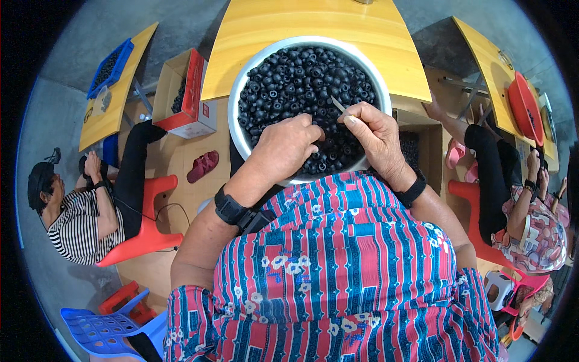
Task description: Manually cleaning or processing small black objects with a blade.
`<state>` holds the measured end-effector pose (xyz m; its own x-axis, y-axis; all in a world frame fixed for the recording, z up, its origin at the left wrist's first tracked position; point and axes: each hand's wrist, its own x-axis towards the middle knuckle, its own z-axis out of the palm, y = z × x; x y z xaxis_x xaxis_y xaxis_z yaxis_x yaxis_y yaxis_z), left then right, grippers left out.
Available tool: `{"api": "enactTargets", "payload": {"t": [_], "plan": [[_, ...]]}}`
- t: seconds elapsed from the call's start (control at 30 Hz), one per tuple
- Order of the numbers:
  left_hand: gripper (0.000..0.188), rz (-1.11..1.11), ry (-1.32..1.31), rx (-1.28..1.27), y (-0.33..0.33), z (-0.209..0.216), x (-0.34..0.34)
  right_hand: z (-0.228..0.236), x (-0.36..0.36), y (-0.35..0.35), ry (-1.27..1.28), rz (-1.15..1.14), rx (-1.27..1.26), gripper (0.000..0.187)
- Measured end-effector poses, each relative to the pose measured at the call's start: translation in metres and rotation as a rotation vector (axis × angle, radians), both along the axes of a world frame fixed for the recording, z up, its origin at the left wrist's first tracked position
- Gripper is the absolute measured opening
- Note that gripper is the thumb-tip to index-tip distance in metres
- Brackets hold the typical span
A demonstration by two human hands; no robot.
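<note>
The right hand (375,133) has its grip pinched closed on a small knife (338,105), blade angled up-left over black fruits (301,84) heaped in a metal basin (234,111) by the near edge of the yellow desk (319,18). The left hand (286,145) curls low over the fruits, its grip partly hidden, so I cannot tell whether it holds one.

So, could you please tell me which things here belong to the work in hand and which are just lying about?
In use: small knife in right hand, metal basin, dark round fruits.
Lying about: dark-red slipper, blue plastic chair.
</note>
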<state>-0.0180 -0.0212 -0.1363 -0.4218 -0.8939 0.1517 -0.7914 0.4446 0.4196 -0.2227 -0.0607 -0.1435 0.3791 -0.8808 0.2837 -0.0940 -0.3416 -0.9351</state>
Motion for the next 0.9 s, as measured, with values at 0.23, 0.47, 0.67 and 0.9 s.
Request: {"api": "enactTargets", "payload": {"t": [0.23,0.47,0.67,0.9], "plan": [[0.018,0.049,0.67,0.101,-0.005,-0.006,0.004,0.005,-0.001,0.001,0.004,0.065,0.006,0.017],[0.029,0.036,1.376,0.804,0.002,-0.012,-0.003,-0.003,0.002,0.0,-0.02,0.139,-0.015,0.031],[0.03,0.019,1.487,0.91,0.003,-0.023,-0.006,-0.003,0.001,0.0,0.072,0.139,-0.085,0.026],[0.031,-0.024,1.607,1.105,0.004,-0.032,-0.002,-0.005,0.002,-0.001,0.082,0.168,-0.098,0.023]]}}
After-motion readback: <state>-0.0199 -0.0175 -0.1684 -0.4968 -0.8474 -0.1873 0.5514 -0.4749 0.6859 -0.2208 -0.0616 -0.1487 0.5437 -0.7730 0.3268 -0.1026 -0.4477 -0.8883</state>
